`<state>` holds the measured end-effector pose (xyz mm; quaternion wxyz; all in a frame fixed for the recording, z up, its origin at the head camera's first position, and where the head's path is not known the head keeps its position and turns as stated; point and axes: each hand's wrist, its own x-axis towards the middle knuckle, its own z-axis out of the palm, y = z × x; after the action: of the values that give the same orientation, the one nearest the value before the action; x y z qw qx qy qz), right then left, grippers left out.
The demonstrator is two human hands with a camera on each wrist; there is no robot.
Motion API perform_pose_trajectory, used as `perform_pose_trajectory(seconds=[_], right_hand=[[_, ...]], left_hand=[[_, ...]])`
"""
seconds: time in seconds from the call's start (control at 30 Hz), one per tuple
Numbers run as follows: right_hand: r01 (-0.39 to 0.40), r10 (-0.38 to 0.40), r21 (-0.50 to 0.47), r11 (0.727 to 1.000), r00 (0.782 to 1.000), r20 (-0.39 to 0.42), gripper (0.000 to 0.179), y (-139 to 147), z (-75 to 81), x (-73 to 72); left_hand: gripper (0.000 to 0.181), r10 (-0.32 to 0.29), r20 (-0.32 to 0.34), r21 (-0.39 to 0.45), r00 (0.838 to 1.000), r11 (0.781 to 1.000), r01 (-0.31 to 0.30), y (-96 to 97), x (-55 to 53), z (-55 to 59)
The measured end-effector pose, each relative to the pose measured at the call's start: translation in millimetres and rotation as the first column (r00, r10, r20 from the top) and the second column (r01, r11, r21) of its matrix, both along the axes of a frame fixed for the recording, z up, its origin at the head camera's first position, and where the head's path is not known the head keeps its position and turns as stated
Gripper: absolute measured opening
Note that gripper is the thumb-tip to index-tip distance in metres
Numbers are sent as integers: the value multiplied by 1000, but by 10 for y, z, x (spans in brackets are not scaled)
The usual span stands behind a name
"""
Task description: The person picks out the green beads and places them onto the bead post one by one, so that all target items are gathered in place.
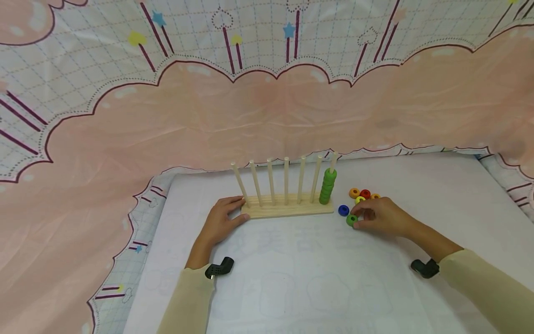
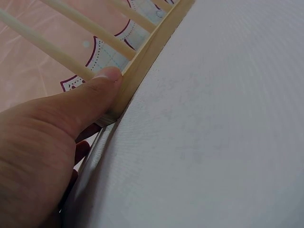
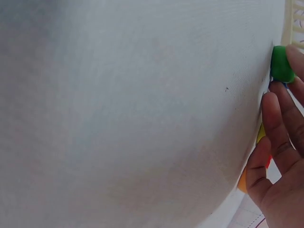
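Observation:
A wooden peg stand (image 1: pixel 288 212) with several upright pegs rests on the white table. My left hand (image 1: pixel 219 220) grips its left end, the thumb on the front edge of the base in the left wrist view (image 2: pixel 102 88). Green beads (image 1: pixel 327 187) are stacked on the rightmost peg, whose tip shows above them; the other pegs are bare. To the right of the stand, my right hand (image 1: pixel 385 217) pinches a loose green bead (image 1: pixel 349 223) between thumb and finger, low at the tabletop. In the right wrist view this green bead (image 3: pixel 281 64) appears side-on at the fingertips.
A blue bead (image 1: pixel 341 212) lies just left of the pinched one. Behind the right hand are a red bead (image 1: pixel 365 191), a yellow bead (image 1: pixel 358 199) and orange beads (image 1: pixel 352 192), partly covered by the fingers. A patterned cloth (image 1: pixel 267 111) hangs behind the table (image 1: pixel 292 278).

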<state>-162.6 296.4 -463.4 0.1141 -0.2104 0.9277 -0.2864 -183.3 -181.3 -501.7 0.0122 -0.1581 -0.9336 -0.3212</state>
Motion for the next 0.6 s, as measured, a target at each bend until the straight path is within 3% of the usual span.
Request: perform_pose_trajectory(seconds=[0.4, 0.6], right_hand=[[-1, 1, 0, 1000, 1000, -8, 32, 3, 50, -4], [-1, -1, -31, 1000, 998, -68, 29, 14, 148, -19]], left_hand=[[57, -8, -10, 11, 1000, 1000, 8, 5, 4, 4], [57, -6, -10, 10, 1000, 1000, 6, 9, 7, 10]])
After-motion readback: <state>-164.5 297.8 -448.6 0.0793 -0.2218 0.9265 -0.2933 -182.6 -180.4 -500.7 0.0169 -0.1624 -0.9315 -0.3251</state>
